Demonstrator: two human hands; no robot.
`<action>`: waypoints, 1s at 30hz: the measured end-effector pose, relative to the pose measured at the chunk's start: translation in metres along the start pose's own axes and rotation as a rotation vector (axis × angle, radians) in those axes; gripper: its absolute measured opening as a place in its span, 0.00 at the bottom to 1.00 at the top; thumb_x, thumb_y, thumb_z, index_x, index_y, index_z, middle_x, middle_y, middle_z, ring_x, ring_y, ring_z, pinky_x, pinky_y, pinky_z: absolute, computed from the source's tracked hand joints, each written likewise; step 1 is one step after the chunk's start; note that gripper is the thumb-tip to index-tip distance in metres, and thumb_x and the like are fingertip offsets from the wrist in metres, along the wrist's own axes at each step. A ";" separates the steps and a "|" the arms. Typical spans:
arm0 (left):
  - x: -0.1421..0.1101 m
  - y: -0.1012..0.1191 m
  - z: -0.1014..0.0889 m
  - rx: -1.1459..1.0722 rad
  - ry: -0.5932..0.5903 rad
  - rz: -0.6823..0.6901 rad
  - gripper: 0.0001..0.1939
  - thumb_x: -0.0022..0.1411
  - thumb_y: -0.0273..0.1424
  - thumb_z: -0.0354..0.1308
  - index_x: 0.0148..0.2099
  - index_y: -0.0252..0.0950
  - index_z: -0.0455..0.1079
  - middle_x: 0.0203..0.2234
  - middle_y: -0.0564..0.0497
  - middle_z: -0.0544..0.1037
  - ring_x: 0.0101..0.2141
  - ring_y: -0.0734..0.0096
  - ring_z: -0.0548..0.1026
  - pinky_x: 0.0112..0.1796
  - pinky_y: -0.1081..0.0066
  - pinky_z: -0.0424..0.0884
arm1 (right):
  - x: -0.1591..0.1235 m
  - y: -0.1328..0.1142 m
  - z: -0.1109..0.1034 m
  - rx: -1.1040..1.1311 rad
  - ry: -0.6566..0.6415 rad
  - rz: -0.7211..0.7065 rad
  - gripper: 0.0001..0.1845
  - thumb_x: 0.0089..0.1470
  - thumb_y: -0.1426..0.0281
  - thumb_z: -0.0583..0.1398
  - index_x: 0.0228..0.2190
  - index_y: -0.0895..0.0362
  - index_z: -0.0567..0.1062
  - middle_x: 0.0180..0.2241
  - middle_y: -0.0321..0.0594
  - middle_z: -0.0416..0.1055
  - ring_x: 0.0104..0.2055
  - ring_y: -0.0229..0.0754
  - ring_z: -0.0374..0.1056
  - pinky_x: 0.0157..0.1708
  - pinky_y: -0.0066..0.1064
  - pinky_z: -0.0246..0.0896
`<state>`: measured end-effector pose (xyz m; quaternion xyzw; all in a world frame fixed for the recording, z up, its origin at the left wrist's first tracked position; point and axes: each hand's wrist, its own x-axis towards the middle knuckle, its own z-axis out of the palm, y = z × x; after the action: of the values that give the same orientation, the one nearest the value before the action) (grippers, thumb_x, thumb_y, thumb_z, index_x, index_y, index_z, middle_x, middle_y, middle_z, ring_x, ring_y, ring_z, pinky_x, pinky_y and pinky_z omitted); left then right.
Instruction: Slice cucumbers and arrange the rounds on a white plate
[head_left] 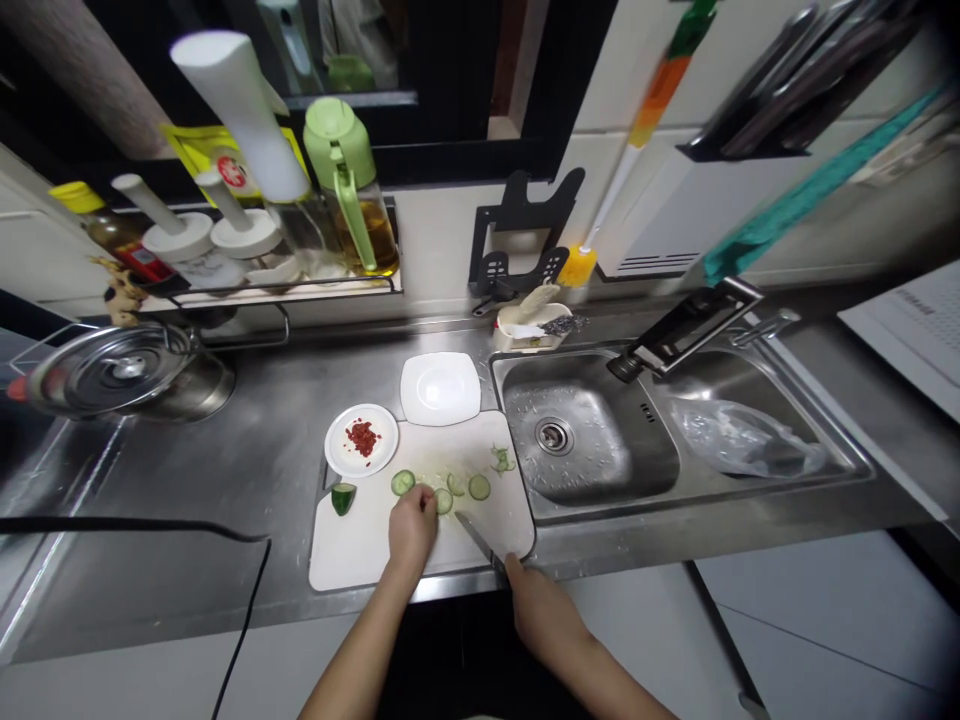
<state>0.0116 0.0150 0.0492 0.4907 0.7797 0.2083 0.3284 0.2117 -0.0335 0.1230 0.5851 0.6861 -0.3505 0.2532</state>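
Note:
A kitchen knife is gripped by its handle in my right hand, its blade tip resting by the cucumber slices. My left hand is closed over the white cutting board, fingertips curled together between slices; whatever they hold is hidden. Beside those fingers lie a cucumber slice and another cucumber slice. Farther right there is one more cucumber slice. A cucumber end piece sits at the board's left, and thin green peelings lie at its upper right.
A round plate with chopped red pieces and a white square dish stand behind. To the right is a steel sink with a black faucet and a plastic bag. A lidded pot stands left.

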 end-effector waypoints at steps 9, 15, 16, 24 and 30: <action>0.000 -0.003 0.002 -0.022 0.015 -0.025 0.09 0.58 0.29 0.50 0.32 0.38 0.72 0.26 0.51 0.77 0.29 0.71 0.72 0.33 0.74 0.61 | 0.010 -0.036 -0.016 -0.054 0.045 -0.041 0.31 0.52 0.86 0.44 0.58 0.66 0.58 0.43 0.56 0.73 0.47 0.48 0.70 0.42 0.32 0.61; 0.001 -0.007 0.005 -0.043 0.013 -0.017 0.10 0.59 0.30 0.50 0.34 0.38 0.73 0.27 0.51 0.77 0.29 0.71 0.72 0.34 0.74 0.62 | 0.013 -0.044 -0.020 -0.097 0.049 -0.036 0.30 0.54 0.85 0.44 0.58 0.65 0.59 0.43 0.56 0.73 0.46 0.48 0.70 0.42 0.32 0.62; 0.001 -0.007 0.005 -0.044 0.012 -0.020 0.10 0.59 0.30 0.50 0.34 0.38 0.73 0.27 0.51 0.77 0.29 0.71 0.72 0.34 0.73 0.62 | 0.013 -0.044 -0.020 -0.098 0.047 -0.039 0.30 0.54 0.85 0.44 0.58 0.66 0.59 0.43 0.56 0.73 0.47 0.48 0.70 0.42 0.32 0.62; 0.001 -0.007 0.006 -0.049 0.011 -0.025 0.10 0.58 0.30 0.50 0.35 0.38 0.73 0.28 0.50 0.78 0.30 0.70 0.73 0.35 0.73 0.62 | 0.013 -0.048 -0.022 -0.073 0.038 -0.008 0.29 0.54 0.85 0.43 0.57 0.65 0.61 0.43 0.55 0.74 0.46 0.48 0.71 0.41 0.32 0.63; 0.001 -0.005 0.005 -0.045 0.014 -0.012 0.09 0.59 0.30 0.50 0.35 0.38 0.73 0.27 0.51 0.78 0.29 0.71 0.72 0.34 0.73 0.62 | 0.014 -0.048 -0.022 -0.042 0.037 -0.010 0.30 0.53 0.86 0.42 0.56 0.66 0.62 0.43 0.57 0.73 0.47 0.49 0.70 0.41 0.34 0.64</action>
<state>0.0112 0.0137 0.0421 0.4772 0.7800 0.2273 0.3350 0.1629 -0.0107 0.1351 0.5826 0.7008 -0.3263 0.2512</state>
